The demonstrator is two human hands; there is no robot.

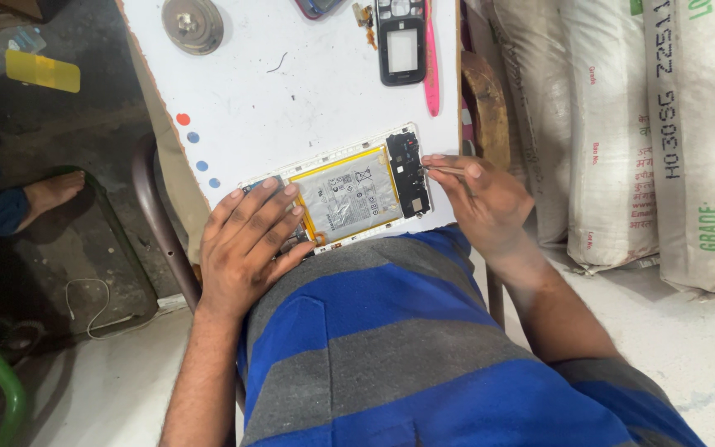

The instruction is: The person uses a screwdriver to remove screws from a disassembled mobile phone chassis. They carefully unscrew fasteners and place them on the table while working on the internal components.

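At the far left a bare foot [53, 192] of another person rested on the dark floor, and a loose white cord [84, 306] lay below it, with a yellow card [43, 71] higher up. The white board [291, 99] stood next, with coloured dots [194, 139] along its left edge and a round metal disc [193, 24] near its top. At the board's near edge, just above the person's blue and grey striped shirt [391, 348], lay the opened phone [343, 192], its back off, a silver battery [347, 195] in the middle and a black circuit section [410, 172] at its right end. The left hand [246, 244] lay flat over the phone's left end, fingers spread and pressing down on it rather than curled around anything. Above the phone, near the board's top edge, sat a black phone frame [401, 45] with a pink tool [431, 62] just beside it. The right hand [483, 203] was at the phone's right end, thumb and forefinger pinched on a thin metal tool [444, 170] whose tip met the black circuit section. Behind that hand stood a round wooden piece [485, 108], and farthest right white woven sacks [622, 124] leaned together on the pale floor.
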